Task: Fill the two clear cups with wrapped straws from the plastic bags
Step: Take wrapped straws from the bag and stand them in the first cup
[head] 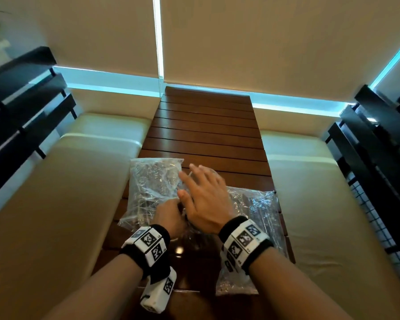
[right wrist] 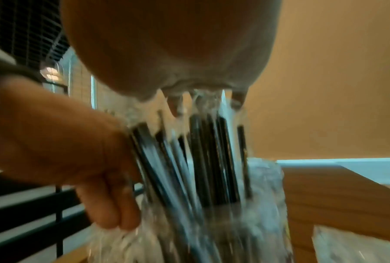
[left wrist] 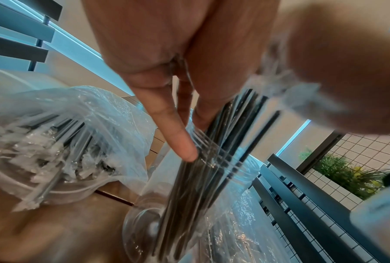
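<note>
Straw bundle (left wrist: 203,178): long axis upright, lower ends inside clear cup (left wrist: 144,229), between both bags on surface. Left hand (head: 169,215): curled round bundle beside cup. Right hand (head: 206,199): fingers straight, palm pressing down on bundle top.

Straws (left wrist: 189,204): were black — clear wrappers
Bags (head: 148,185): were clear
Table (head: 206,125): was dark brown, slatted
Wristbands (head: 148,243): were black — white blocks, black-and-white square codes

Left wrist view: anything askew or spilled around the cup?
Nothing spilled. The dark wrapped straws lean tilted in the clear plastic cup, fanning at the top under the right hand; the left hand grips the bundle. Both crinkled clear plastic bags lie flat.
</note>
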Tool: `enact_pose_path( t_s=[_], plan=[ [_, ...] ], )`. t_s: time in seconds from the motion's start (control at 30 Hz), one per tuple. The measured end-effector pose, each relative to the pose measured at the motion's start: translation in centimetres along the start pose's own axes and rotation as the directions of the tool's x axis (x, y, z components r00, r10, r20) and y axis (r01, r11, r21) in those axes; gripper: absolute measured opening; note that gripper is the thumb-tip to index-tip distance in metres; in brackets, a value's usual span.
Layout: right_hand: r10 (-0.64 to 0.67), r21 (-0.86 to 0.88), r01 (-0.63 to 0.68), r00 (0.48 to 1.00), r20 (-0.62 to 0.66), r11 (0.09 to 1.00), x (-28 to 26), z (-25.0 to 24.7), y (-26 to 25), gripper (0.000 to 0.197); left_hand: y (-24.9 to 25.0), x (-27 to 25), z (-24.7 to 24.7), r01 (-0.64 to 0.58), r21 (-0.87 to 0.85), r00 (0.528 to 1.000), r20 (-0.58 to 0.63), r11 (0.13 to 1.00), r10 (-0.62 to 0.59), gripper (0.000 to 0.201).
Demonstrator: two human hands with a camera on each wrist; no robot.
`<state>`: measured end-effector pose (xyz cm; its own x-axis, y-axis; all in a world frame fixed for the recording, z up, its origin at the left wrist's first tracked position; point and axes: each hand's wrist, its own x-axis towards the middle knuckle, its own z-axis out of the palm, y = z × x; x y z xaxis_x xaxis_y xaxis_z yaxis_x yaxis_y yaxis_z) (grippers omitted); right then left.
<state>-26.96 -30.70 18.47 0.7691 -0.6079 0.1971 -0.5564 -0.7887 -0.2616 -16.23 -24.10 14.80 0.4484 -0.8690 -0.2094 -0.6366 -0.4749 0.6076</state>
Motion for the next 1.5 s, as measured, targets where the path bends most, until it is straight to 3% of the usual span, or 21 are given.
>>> enact_pose_path(
  t_s=[0.07, 0.17, 0.2, 0.27, 0.33, 0.4, 0.47, 0.53, 0.63, 0.7, 0.8, 0.87, 0.97, 1.1, 1.17, 1.27, 1.5],
  plan=[
    [0.056, 0.013, -0.059, 0.983, 0.174, 0.998, -0.5, 1.7, 0.5, 0.053, -0.2, 0.1, -0.2, -0.006, -0.013, 1.000, -0.002, 1.000, 0.006, 0.008],
    [0.110, 0.021, -0.119, 0.965, 0.237, 0.993, -0.7, 2.0, 1.3, 0.055, -1.3, 0.0, -0.8, 0.007, -0.091, 0.998, 0.058, 0.996, -0.002, 0.006],
    [0.115, 0.018, -0.122, 0.970, 0.215, 0.992, -0.5, 1.7, 1.3, 0.056, -1.9, 0.0, -1.2, 0.009, -0.083, 0.999, 0.040, 0.997, -0.006, 0.006],
    [0.124, 0.031, -0.126, 0.991, 0.060, 0.992, -0.1, 0.6, 0.8, 0.057, -3.4, 0.4, -2.3, 0.009, 0.017, 0.993, -0.119, 1.000, -0.007, 0.013],
    [0.093, 0.068, -0.083, 0.982, -0.162, 0.994, 0.5, -0.5, -0.6, 0.049, -5.2, 1.1, -3.2, 0.033, 0.213, 0.977, -0.211, 0.977, 0.013, 0.041],
    [-0.005, 0.079, 0.029, 0.957, -0.289, 0.996, 1.0, -1.1, -2.5, 0.028, -7.1, 1.7, -3.6, 0.055, 0.405, 0.989, -0.145, 0.913, 0.005, 0.075],
    [-0.127, 0.072, 0.149, 0.961, -0.245, 0.986, 1.5, -1.1, -4.3, 0.015, -9.0, 2.4, -3.2, 0.078, 0.487, 0.996, -0.068, 0.870, -0.051, 0.089],
    [-0.216, 0.067, 0.222, 0.973, -0.081, 0.973, 1.7, -0.8, -5.9, 0.020, -10.8, 2.9, -2.3, 0.121, 0.488, 0.992, -0.038, 0.864, -0.117, 0.082],
    [-0.259, 0.041, 0.256, 0.947, 0.191, 0.966, 1.7, 0.4, -7.5, 0.018, -12.1, 3.4, -2.1, 0.167, 0.471, 0.985, -0.111, 0.866, -0.130, 0.048],
    [-0.213, 0.010, 0.226, 0.903, 0.374, 0.974, 1.7, 1.5, -8.1, 0.015, -12.2, 3.7, -2.7, 0.181, 0.371, 0.978, -0.166, 0.911, -0.126, 0.028],
    [-0.082, -0.025, 0.118, 0.815, 0.574, 0.993, 1.8, 3.9, -8.5, 0.013, -11.7, 3.8, -4.0, 0.162, 0.096, 0.969, -0.202, 0.982, -0.140, 0.017],
    [-0.020, 0.018, 0.012, 0.832, 0.554, 1.000, 1.8, 6.1, -8.5, 0.013, -11.1, 3.6, -5.2, 0.089, 0.015, 0.980, -0.177, 0.996, -0.085, 0.006],
    [0.072, 0.105, -0.126, 0.909, 0.410, 0.987, 2.2, 8.7, -8.9, 0.016, -11.0, 2.6, -6.9, -0.030, -0.017, 0.995, -0.098, 0.999, 0.028, 0.006],
    [0.177, 0.127, -0.232, 0.922, 0.344, 0.964, 3.3, 11.4, -10.5, 0.039, -10.9, 0.8, -8.3, -0.058, -0.024, 0.997, -0.060, 0.998, 0.056, 0.015],
    [0.255, 0.115, -0.318, 0.890, 0.378, 0.941, 3.9, 12.4, -11.0, 0.036, -10.5, -0.1, -8.7, -0.068, -0.053, 0.997, -0.029, 0.996, 0.067, 0.015],
    [0.340, 0.061, -0.424, 0.796, 0.501, 0.904, 4.5, 12.6, -11.3, 0.040, -10.2, -1.2, -8.9, -0.092, -0.070, 0.996, -0.009, 0.993, 0.091, 0.012],
    [0.275, 0.011, -0.362, 0.726, 0.630, 0.932, 6.1, 11.8, -12.1, 0.043, -10.6, -1.9, -9.0, -0.146, -0.112, 0.989, -0.028, 0.983, 0.143, 0.013]
  ],
)
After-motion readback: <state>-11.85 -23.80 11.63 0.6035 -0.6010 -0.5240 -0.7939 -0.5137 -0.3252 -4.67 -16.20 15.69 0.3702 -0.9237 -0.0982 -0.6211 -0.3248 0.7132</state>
